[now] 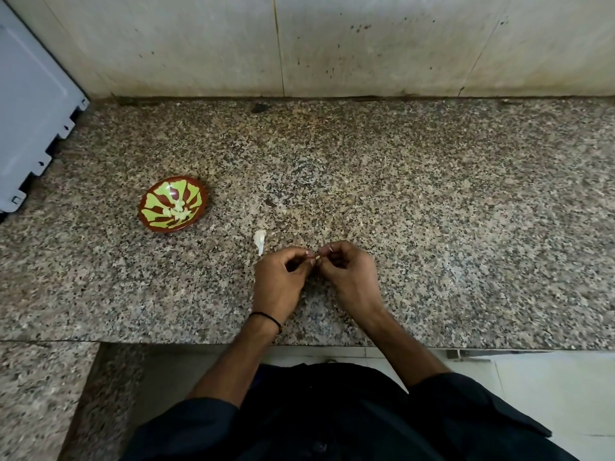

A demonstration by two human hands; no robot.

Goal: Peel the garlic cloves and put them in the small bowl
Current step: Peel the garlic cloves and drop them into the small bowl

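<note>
View: head camera, looking down over the table [432, 211] from its near edge.
Left hand [279, 281]: fingers curled, the thumb and fingertips pinching one end of a garlic clove [317, 258]; a black band [266, 317] circles the wrist.
Right hand [346, 277]: fingers curled too, its fingertips pinching the other end of the same clove, so the two hands meet at the tips.
Garlic clove: held just above the table between the hands, near the middle of the scene; only a small pale tip shows, so I cannot tell whether skin is left on it.
Small bowl [142, 207]: upright on the table, left of and farther than the hands, well apart from them; red-brown with a green pattern.
Bowl contents: a few pale pieces [179, 211] lie at the bottom, probably peeled cloves.
Scrap of peel [259, 241]: white, lying on the table just left of the left hand, between the hands and the bowl, touching neither.
Wall [366, 44]: pale and stained, along the far edge.
White appliance [30, 111]: at the far left.
Sleeves [466, 400]: dark, at the near edge.
</note>
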